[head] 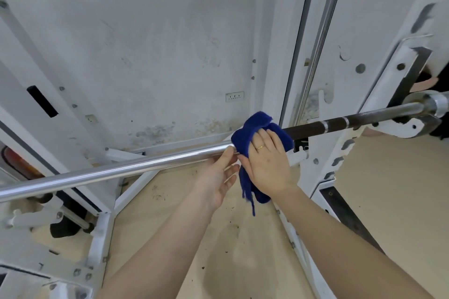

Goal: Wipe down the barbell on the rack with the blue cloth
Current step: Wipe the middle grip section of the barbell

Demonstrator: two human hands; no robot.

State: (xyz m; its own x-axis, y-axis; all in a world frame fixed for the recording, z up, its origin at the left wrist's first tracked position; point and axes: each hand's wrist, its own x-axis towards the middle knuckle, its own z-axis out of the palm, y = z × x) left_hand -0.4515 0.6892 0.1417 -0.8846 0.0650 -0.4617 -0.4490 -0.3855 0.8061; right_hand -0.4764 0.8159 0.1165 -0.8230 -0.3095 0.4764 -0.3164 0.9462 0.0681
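The barbell (116,170) runs across the view from lower left to upper right, shiny on the left and dark and knurled on the right, its right end lying in a hook of the white rack (379,94). A blue cloth (243,141) is draped over the bar near its middle, one end hanging below. My right hand (266,160) lies on top of the cloth and wraps it around the bar. Just left of the cloth, my left hand (220,176) reaches up under the bar with loose fingers, its thumb touching the bar.
White rack uprights with hook slots stand at right, and a chrome guide rod (320,39) rises behind them. A white cross-brace frame (107,221) sits on the beige floor below. A stained white wall with a socket (234,96) is behind.
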